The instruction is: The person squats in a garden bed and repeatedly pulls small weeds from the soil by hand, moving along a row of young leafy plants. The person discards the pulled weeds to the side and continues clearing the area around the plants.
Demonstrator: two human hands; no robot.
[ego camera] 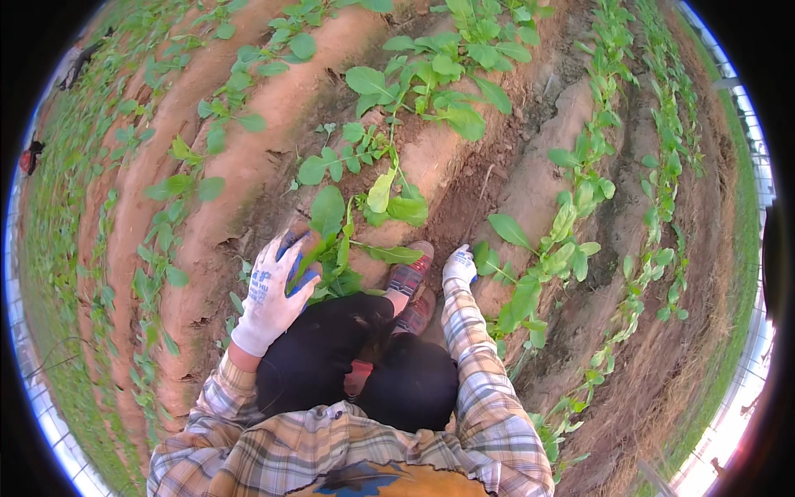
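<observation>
My left hand [276, 289], in a white glove with a soiled blue palm, is beside a leafy green plant [340, 248]. Its thumb and fingers are apart, and a leaf shows in the gap between them; no firm grip on it is visible. To the right of my shoes, my right hand [459, 266], gloved alike, is closed on the near end of a thin, bent rod-like tool [481, 197]. The tool's far end is hooked and lies over loose soil in the furrow. What it is exactly cannot be told. Leaves of another plant [509, 231] are just right of that hand.
My patterned shoes [411, 273] stand in the furrow between raised soil ridges [435, 155]. Rows of leafy plants [571, 217] run along both sides. Dry straw [695, 348] and a grass strip [742, 248] border the right. A partly visible person [77, 62] is far off at upper left.
</observation>
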